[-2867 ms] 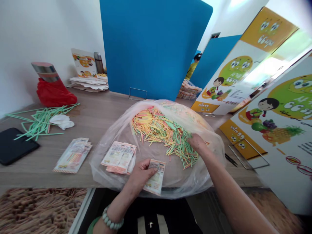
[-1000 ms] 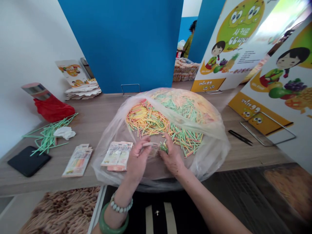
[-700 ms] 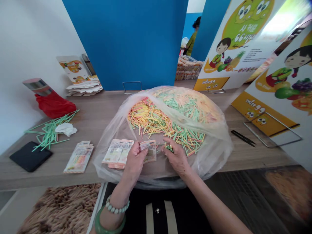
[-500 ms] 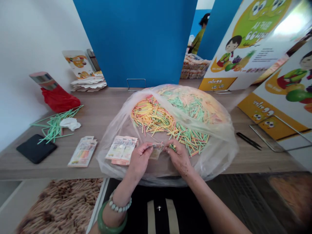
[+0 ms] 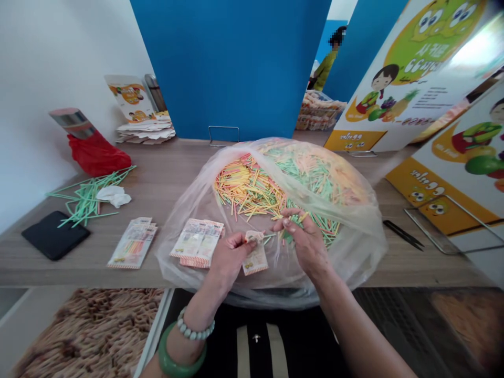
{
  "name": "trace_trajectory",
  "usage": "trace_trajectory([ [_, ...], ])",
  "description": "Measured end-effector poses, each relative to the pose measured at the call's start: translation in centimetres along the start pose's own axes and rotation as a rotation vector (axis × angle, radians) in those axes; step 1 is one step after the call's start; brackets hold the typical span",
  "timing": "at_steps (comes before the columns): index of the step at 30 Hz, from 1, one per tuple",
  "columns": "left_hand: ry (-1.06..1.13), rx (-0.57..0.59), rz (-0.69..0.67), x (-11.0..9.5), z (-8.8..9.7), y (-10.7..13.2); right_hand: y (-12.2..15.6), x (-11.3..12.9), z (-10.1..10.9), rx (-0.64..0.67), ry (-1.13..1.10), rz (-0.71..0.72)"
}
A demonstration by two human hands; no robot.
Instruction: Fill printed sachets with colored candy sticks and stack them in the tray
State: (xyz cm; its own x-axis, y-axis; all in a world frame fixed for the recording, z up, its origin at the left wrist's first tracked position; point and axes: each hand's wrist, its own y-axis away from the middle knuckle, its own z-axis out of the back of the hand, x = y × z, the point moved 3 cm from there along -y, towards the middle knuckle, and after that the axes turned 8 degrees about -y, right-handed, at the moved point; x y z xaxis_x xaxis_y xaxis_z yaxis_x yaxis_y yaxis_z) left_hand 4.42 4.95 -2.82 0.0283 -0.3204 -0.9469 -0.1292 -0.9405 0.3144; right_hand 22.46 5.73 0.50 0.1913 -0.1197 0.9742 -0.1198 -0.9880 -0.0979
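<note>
My left hand (image 5: 232, 257) pinches the top of a small printed packet (image 5: 255, 261) with a striped lower edge. In my right hand (image 5: 301, 239) is a bunch of thin green and yellow candy sticks (image 5: 292, 227), gripped between thumb and fingers. A pale green stick runs from the packet's top toward my right hand. Behind both hands lies a heap of pink, yellow and green candy sticks (image 5: 248, 184) on a large clear plastic bag (image 5: 185, 202). Left of my left hand, a stack of printed packets (image 5: 198, 239) rests on the bag.
Filled packets (image 5: 134, 244), a black flat case (image 5: 55, 236), long green sticks (image 5: 84, 197) and a crumpled white tissue (image 5: 114, 196) lie at left. Black tweezers (image 5: 403, 235) lie at right, near printed boards (image 5: 452, 199) on wire stands. A person (image 5: 326, 65) is beyond the blue panel (image 5: 232, 68).
My right hand has moved up and right, with its bunch of sticks now more visible. The packet in my left hand has turned so its printed face shows. The view has shifted slightly.
</note>
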Motion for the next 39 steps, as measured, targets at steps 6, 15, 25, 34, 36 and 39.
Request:
trace_trajectory([
  [6, -0.171, 0.067, -0.134, 0.0, -0.3, 0.2, 0.0, 2.7, -2.8, -0.01, -0.133, 0.096],
  [15, -0.139, 0.099, 0.001, -1.1, -0.2, 1.0, 1.1, 2.6, -5.5, 0.183, -0.115, 0.165],
  [25, 0.053, 0.228, 0.015, -1.4, -0.6, 1.4, 1.0, 0.4, -3.8, 0.254, 0.016, -0.119],
  [34, 0.082, 0.145, 0.037, -0.6, 0.0, 1.2, 1.2, 0.9, -3.2, 0.043, -0.15, 0.017],
  [36, 0.078, 0.135, 0.036, -0.5, 0.1, 1.3, 1.2, 1.0, -3.4, 0.044, -0.135, 0.024],
  [39, 0.075, 0.139, 0.031, -0.4, 0.1, 1.4, 1.2, 1.0, -3.5, 0.094, -0.076, 0.008],
])
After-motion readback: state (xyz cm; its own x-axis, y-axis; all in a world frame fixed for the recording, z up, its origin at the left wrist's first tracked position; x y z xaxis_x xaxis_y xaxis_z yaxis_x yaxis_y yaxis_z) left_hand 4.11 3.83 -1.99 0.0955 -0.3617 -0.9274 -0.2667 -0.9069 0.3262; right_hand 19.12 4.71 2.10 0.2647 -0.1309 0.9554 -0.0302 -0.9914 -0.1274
